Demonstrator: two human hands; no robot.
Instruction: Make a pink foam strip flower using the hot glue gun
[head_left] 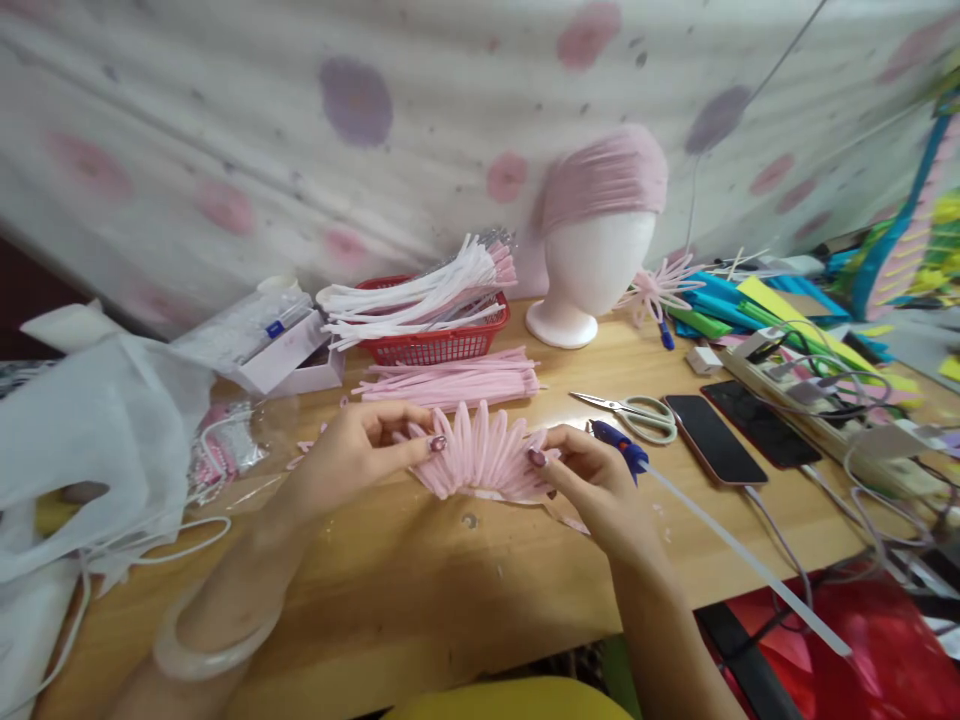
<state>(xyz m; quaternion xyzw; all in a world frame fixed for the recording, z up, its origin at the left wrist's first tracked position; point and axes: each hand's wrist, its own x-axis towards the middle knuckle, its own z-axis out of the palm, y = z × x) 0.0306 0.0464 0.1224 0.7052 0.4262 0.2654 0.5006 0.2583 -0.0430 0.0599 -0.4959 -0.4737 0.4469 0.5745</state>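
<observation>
Between my hands is a fan-shaped piece of looped pink pipe cleaners [480, 450], held just above the wooden table. My left hand [382, 445] pinches its left end, thumb in front and fingers behind. At the right end, my right hand [589, 475] grips it the same way. A thin pale strip shows along the fan's lower edge. Behind it lies a bundle of straight pink pipe cleaners [450, 382]. Close to my right hand rest a blue glue gun [619, 445] with a long clear glue stick and a pair of scissors [637, 415].
A red basket [431, 348] of white and pink pipe cleaners stands at the back, beside a white foam head [592, 260] wearing a pink band. Two phones [720, 440] and a cabled power strip [817, 430] lie right. A white plastic bag [97, 430] is left.
</observation>
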